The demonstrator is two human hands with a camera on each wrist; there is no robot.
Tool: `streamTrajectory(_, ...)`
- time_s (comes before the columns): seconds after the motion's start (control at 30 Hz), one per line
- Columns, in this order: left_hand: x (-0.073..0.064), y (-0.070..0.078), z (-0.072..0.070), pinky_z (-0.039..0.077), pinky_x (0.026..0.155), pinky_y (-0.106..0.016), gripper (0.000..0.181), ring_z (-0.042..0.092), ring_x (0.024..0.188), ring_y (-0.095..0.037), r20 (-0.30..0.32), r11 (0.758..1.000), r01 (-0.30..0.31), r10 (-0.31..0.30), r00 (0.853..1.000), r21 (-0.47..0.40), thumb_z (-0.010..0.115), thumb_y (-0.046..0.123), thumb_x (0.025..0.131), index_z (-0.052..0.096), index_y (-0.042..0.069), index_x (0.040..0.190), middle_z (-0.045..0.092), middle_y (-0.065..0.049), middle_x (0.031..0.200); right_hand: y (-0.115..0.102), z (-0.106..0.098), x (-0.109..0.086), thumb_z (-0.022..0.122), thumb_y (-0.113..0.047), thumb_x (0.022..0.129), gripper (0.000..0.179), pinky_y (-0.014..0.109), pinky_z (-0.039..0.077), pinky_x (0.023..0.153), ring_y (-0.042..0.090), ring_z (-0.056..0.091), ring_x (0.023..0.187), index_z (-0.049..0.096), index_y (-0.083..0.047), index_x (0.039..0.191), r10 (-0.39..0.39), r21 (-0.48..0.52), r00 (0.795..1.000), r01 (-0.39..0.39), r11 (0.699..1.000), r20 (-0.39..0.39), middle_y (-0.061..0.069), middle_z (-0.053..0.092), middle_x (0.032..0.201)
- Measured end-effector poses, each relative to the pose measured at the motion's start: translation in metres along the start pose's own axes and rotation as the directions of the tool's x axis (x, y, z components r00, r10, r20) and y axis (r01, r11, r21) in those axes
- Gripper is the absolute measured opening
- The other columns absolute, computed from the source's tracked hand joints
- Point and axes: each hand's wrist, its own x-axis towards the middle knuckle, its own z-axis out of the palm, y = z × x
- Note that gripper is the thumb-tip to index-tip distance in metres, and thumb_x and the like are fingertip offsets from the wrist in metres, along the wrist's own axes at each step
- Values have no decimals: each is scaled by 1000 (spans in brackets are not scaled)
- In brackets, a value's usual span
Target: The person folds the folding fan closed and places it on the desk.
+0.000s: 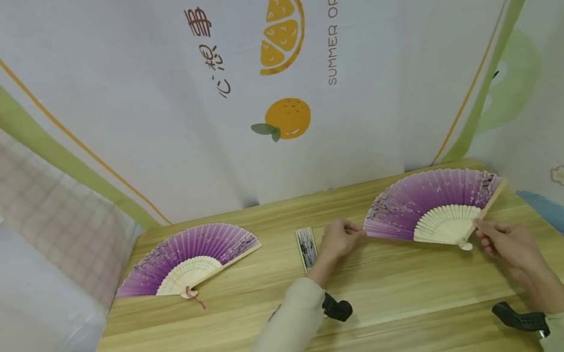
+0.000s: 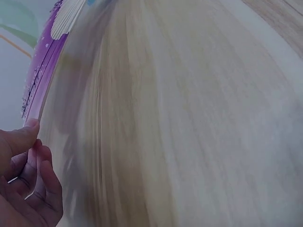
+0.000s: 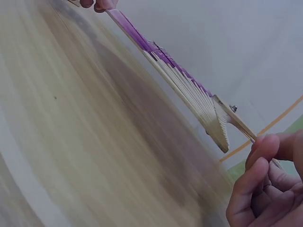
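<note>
Between my two hands a purple folding fan [image 1: 433, 202] is spread wide, with blossom prints and pale slatted ribs. My left hand [image 1: 339, 238] pinches the tip of its left edge between thumb and fingers, as the left wrist view also shows at the fan's purple end [image 2: 42, 80]. My right hand [image 1: 511, 245] pinches the right guard stick partway along. In the right wrist view the fan [image 3: 175, 71] is seen nearly edge-on, held above the table with its shadow below. The pivot end points toward me.
A second purple folding fan [image 1: 190, 259] lies spread on the left of the wooden table [image 1: 176, 350], a red tassel at its pivot. A folded fan [image 1: 306, 245] with a dark print lies mid-table, partly behind my left wrist. A white printed curtain [image 1: 364, 139] hangs behind.
</note>
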Motion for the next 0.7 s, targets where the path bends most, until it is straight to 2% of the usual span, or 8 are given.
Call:
streamTrajectory(0.1, -1, 0, -3, 51, 66, -25, 13, 64, 75, -14, -2, 1000, 0, 0, 1000, -22, 75, 13, 94, 77, 0, 99, 72, -10, 91, -3, 4, -2, 68, -30, 100, 17, 19, 50, 57, 4, 55, 69, 71, -22, 85, -7, 30, 1000, 7, 1000, -2, -5, 64, 81)
streamTrajectory(0.3, -4, 2, -12, 51, 60, -26, 15, 70, 82, -33, 15, 993, 19, -17, 1000, -120, 72, 7, 96, 74, -6, 103, 72, -19, 93, -5, 13, -2, 68, -23, 101, 17, 18, 50, 55, 3, 55, 66, 74, -22, 84, -8, 106, 1000, 6, 994, 22, -6, 64, 78)
streamTrajectory(0.43, -7, 2, -20, 57, 68, -37, 16, 70, 86, -41, 24, 981, 22, -18, 1000, -193, 70, 3, 96, 71, -10, 104, 71, -24, 95, -6, 19, -3, 68, -22, 101, 17, 18, 49, 54, 3, 55, 65, 74, -18, 85, -19, 131, 999, 13, 991, 40, -6, 64, 78)
streamTrajectory(0.53, -8, 2, -26, 58, 73, -45, 16, 70, 87, -42, 19, 977, 12, -8, 1000, -213, 69, 3, 96, 71, -11, 104, 70, -26, 96, -6, 24, -4, 68, -23, 101, 17, 18, 48, 53, 3, 54, 65, 74, -16, 86, -35, 125, 998, 29, 992, 49, -6, 64, 78)
streamTrajectory(0.7, -9, 0, -36, 57, 76, -49, 17, 70, 88, -43, 4, 975, 19, -18, 1000, -223, 70, 4, 96, 71, -11, 104, 71, -27, 97, -7, 33, -8, 69, -25, 100, 15, 18, 49, 54, 3, 54, 65, 75, -18, 88, -53, 129, 996, 44, 991, 71, -4, 65, 80)
